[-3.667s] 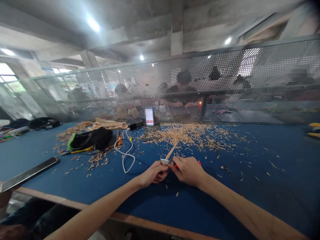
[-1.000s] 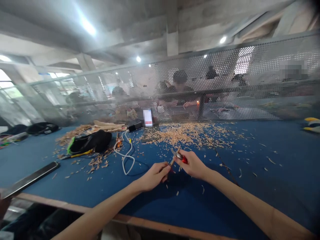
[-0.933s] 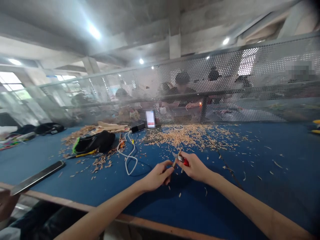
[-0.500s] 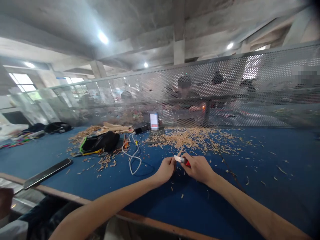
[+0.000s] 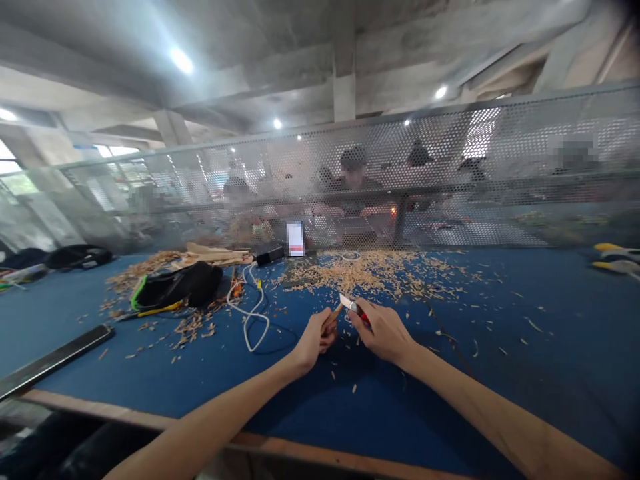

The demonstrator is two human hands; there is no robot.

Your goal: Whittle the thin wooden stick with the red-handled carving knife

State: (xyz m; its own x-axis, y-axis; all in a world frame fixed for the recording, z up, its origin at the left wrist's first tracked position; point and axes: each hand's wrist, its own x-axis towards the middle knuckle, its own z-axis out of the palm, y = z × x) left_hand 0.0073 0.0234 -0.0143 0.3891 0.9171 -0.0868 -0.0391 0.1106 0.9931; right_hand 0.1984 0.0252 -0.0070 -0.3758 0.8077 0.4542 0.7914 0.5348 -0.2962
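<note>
My left hand (image 5: 314, 340) is closed round a small wooden stick (image 5: 334, 316), whose end sticks out toward my right hand. In my right hand (image 5: 383, 328) is a utility knife (image 5: 354, 307) with a red and grey handle. Its pale blade points up and to the left, right beside the stick's end; whether it touches the wood I cannot tell. Both hands are held over the blue table (image 5: 300, 400), just in front of a wide spread of wood shavings (image 5: 360, 272). My fingers hide most of the stick and part of the knife handle.
A perforated metal screen (image 5: 320, 173) stands behind the table, with people beyond it. A phone (image 5: 295, 239) leans there, near a black adapter (image 5: 270, 253) and white cable (image 5: 256, 343). Leftward lie a black pouch (image 5: 185, 287) and a long dark bar (image 5: 55, 360). Yellow-handled pliers (image 5: 617, 259) lie far right.
The view has turned to the right, bringing the yellow-handled tool into sight. My hands have moved slightly apart, and the knife blade now points more steeply upward near the stick's tip.
</note>
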